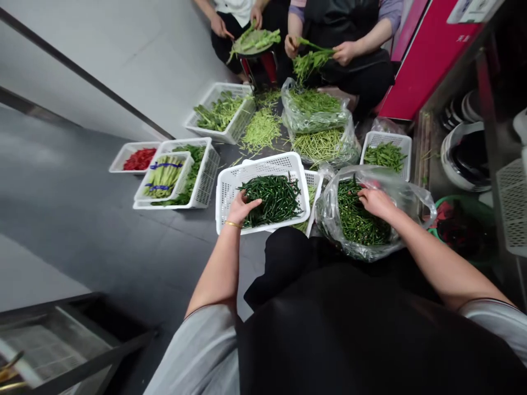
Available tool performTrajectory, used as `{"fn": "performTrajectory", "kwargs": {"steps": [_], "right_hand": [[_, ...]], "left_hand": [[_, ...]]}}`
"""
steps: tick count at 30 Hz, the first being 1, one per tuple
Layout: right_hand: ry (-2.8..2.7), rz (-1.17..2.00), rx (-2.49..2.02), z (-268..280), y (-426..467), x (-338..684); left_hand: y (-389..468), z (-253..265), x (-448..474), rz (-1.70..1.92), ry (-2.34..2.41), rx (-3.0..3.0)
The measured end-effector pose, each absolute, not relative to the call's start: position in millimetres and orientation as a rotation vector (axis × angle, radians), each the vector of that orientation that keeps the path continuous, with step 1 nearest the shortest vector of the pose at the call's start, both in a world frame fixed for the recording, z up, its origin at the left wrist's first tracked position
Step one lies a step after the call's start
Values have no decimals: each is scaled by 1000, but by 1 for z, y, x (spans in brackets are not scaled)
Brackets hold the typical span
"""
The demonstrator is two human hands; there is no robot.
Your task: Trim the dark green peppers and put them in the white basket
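A white plastic basket (pixel 263 163) holds a heap of thin, dark green chillies (pixel 274 200). My left hand (pixel 242 209) rests at its left end, thumb stretched out over the heap and apart from the fingers, which are partly hidden at the chillies' edge. To the right stands an opened clear plastic bag (pixel 329 219) full of more green chillies (pixel 358 219) with stems. Inside its mouth, my right hand (pixel 376 202) is bent down onto the chillies, its fingertips pressed together at them; exactly what they pinch is too small to tell.
Around lie baskets of red chillies (pixel 139 159), bundled green stalks (pixel 164 176), leafy stems (pixel 220 112) and green pods (pixel 385 155). Trimmings (pixel 261 130) cover the floor ahead. Another bag (pixel 317 118) holds greens. Two people (pixel 346 52) opposite handle stalks. Buckets (pixel 465 156) stand right.
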State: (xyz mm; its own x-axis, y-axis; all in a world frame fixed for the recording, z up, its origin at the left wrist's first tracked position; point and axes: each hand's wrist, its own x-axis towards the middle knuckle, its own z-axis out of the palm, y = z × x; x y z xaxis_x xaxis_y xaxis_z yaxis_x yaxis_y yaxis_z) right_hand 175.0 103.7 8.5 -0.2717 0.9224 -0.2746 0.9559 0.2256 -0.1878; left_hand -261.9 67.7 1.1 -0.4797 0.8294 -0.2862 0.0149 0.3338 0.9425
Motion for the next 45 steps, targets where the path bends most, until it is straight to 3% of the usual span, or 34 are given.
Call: {"fn": "performTrajectory", "kwargs": {"steps": [3,6,12,18,24,29,32,35,38,40,43,45], "right_hand": [[2251,-366,1756,-17,126,176],[2215,-372,1649,-32,129,166],[2276,-337,1642,-27,101,203],[2322,-426,1668,-6,78,229],[2419,-410,1460,-20,104,183],[2447,-460,1590,-19,120,195],[2662,-464,1740,-6,103,208],[2981,-492,1576,0,63,201],[3277,-720,1290,-4,27,190],[3292,-1061,1404,-6,17,191],[2660,-1859,2007,-5,22,199],[1998,-2355,2124,-2,30,200]], "left_hand": [[74,12,-239,1324,1747,811],[60,35,-176,1320,1379,986],[23,28,-39,671,796,1151],[39,-20,12,593,1041,1584],[43,-20,-18,194,1264,1980],[49,-4,-42,284,1247,1790],[55,-2,-26,461,1134,1313],[55,-12,1,489,980,735],[47,-28,18,579,942,534],[41,-34,20,640,937,548],[35,-30,16,690,845,646],[33,-23,12,720,780,712]]}}
